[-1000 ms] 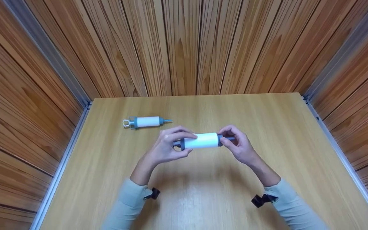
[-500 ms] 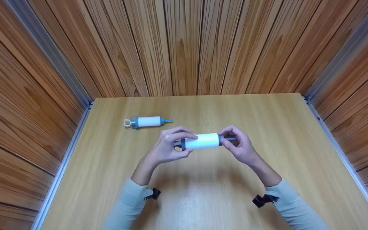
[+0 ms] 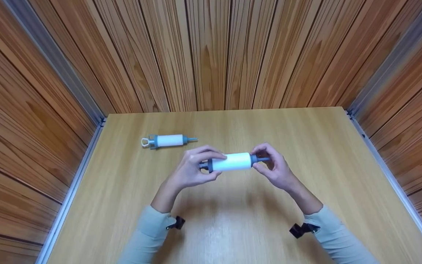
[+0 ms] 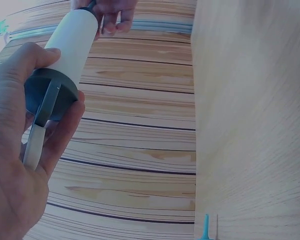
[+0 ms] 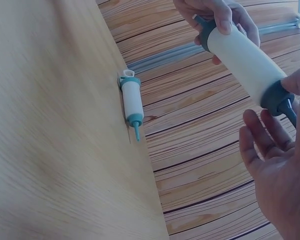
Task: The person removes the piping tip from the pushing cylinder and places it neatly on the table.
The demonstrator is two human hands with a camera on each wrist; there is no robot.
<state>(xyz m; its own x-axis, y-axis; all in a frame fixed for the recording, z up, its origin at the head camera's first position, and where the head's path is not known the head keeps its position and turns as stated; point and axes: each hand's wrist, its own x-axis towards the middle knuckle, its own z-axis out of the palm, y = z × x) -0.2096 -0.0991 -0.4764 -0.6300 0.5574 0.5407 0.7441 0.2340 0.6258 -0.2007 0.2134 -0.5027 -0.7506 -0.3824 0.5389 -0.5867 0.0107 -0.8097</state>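
Your left hand [image 3: 192, 167] has its fingers curled about the rear of the held syringe [image 3: 232, 162], just ahead of its dark rear collar [image 4: 50, 92]. Your right hand [image 3: 278, 168] has its fingers parted around the front cap [image 3: 254, 160]; the thumb appears to touch it, while the other fingers seem to stand off, though the forefinger's contact cannot be judged. The syringe lies roughly level, raised above the worktop [image 3: 214, 223], its slim nozzle [image 3: 264, 159] pointing to your right.

Possible faults: with little support at the front, the left hand appears to carry most of the load; should its grip slacken on the smooth barrel, the front end could dip or the syringe roll loose. A one-sided push by your right thumb could swing the nozzle askew.

Beyond the left hand lies the second syringe [image 3: 170, 140]; a low sweep forward and left could knock it. The worktop's far edge meets the planked wall [image 3: 214, 55], and metal rails [image 3: 68, 179] line both sides. Room to move lies toward you and rightward.
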